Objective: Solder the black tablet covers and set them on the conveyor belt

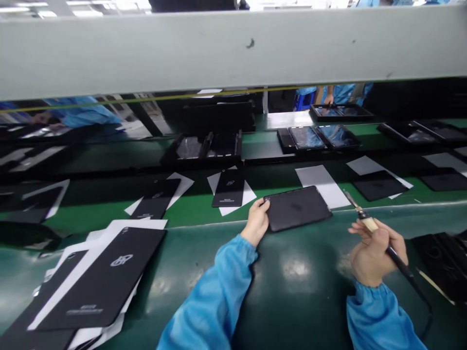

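My left hand [257, 219] grips the left end of a black tablet back cover [299, 209], thumb on top. The cover is tilted over the near edge of the green belt, beside a white paper sheet [324, 184]. In my right hand [379, 250] is a soldering iron [369, 222], held like a pen, its tip pointing up and left, apart from the cover. The iron's cord runs down at the right. To the left lies a stack of black back covers [98, 279] with white sheets between them.
More black covers on paper lie along the green belt [197, 216], such as one cover [229, 188] ahead. Behind stand trays [321, 138] with tablet screens. A grey beam [233, 53] crosses above. Dark pouch-like items [440, 260] lie at right. Co-workers in blue sleeves [85, 112] are across the line.
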The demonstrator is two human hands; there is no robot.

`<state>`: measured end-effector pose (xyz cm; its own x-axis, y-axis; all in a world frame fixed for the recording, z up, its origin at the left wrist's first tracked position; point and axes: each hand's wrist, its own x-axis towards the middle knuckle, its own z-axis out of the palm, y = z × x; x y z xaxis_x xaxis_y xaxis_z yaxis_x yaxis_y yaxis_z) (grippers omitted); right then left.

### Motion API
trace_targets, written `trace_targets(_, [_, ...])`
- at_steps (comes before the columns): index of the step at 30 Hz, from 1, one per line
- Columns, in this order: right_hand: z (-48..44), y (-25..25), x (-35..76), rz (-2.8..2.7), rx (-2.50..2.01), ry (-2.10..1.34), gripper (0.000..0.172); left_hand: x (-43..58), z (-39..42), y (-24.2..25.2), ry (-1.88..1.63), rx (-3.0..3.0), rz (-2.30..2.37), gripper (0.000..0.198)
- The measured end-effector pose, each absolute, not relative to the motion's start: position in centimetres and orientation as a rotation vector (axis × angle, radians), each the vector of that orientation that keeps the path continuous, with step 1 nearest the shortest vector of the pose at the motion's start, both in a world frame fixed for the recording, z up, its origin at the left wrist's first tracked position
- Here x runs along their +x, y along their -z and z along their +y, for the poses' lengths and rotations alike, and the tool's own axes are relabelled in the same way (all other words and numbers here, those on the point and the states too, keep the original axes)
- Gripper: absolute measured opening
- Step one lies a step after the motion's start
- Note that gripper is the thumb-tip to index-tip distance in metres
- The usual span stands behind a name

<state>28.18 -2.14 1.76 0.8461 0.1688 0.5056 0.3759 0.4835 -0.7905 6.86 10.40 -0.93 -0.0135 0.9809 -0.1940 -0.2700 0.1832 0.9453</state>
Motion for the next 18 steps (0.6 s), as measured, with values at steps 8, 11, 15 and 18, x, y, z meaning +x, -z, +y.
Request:
trace_targets(8, [-2.3,-0.3,28.3,-0.558,-1.174,0.094,0.032,3.5,18.6,-0.3,-0.878,1.725,1.922,0.075])
trace_targets(11, [-2.6,-0.5,27.9,-0.593,-1.226,0.038,0.034,0.4,19.3,0.4,-0.437,1.843,2.273,0.088])
trace_targets(15, [-3.4,-1.1,27.4,-0.61,-1.263,-0.022,0.037,-0.7,19.4,0.5,-0.436,1.818,2.256,0.09])
trace_targets(18, [-4.2,-1.2,27.4,-0.664,-1.353,-0.123,0.039,-1.1,18.9,-0.4,-0.538,1.807,2.208,0.088])
